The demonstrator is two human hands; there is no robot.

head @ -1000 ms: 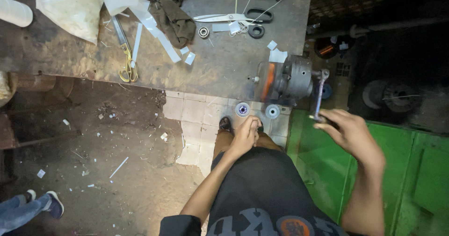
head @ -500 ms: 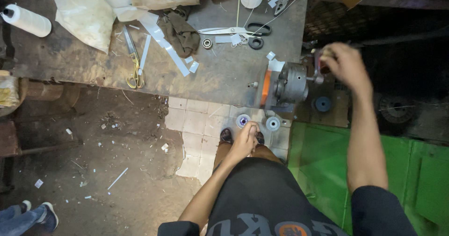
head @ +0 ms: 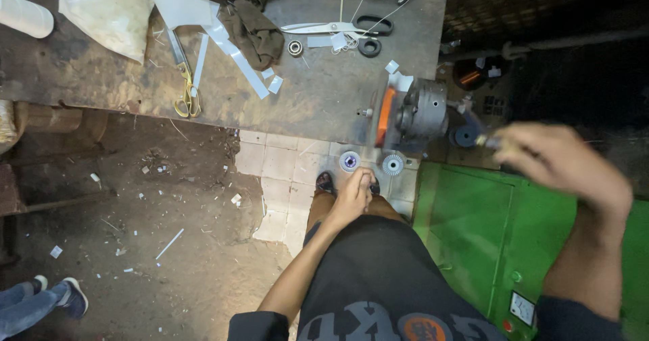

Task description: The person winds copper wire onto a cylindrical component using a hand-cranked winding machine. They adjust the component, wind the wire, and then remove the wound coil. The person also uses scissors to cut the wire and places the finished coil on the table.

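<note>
The right hand [head: 564, 162] (blurred) pinches a thin metal tool [head: 488, 140], now drawn back to four o'clock of the grey steel chuck [head: 422, 114]; the left hand [head: 353, 196] hangs curled.

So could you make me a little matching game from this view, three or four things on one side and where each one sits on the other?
Things:
1. yellow-handled scissors
2. black-handled scissors
3. brown rag
4. left hand

Places:
A. low over the tiled floor, beside two small round parts
B. near the front edge of the bench, on its left part
C. far side of the bench, near a black ring
D. crumpled on the bench between the two pairs of scissors

Pairs: 1-B, 2-C, 3-D, 4-A
</note>
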